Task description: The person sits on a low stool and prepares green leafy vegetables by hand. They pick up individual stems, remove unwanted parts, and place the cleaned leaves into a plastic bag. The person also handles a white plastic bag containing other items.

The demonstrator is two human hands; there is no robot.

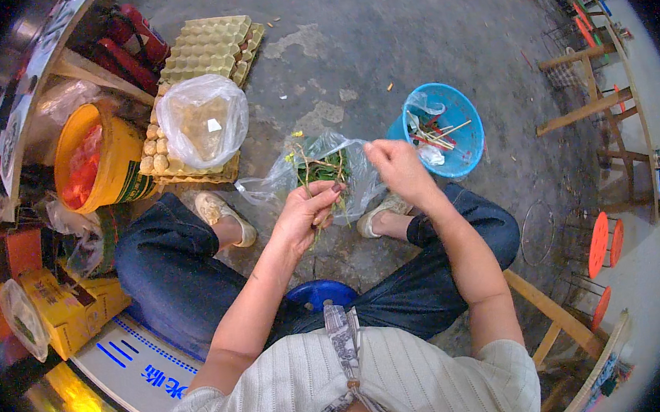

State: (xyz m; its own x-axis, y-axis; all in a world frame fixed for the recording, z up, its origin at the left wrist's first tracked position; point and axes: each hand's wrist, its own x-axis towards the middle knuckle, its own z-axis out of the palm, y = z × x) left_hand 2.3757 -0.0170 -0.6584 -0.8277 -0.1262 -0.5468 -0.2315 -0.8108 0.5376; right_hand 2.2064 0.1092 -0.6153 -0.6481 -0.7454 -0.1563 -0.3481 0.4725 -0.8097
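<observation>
My left hand (309, 209) pinches thin green plant stems between thumb and fingers. Beneath it, a clear plastic bag (358, 199) lies spread on the floor between my feet. Leafy greens (323, 174) with a few small yellow flowers (289, 157) are in and over this bag. To the right, my right hand (398, 168) is raised at the bag's upper right edge with its fingers curled. Whether those fingertips grip the plastic or a bit of stem is hidden.
Left of the greens, egg trays (206, 41) carry another clear plastic bag (232, 112). A yellow bucket (135, 157) stands beside them. On the right is a blue bin (471, 137) with sticks and litter. Wooden table legs (584, 110) and red stools (598, 245) are farther right.
</observation>
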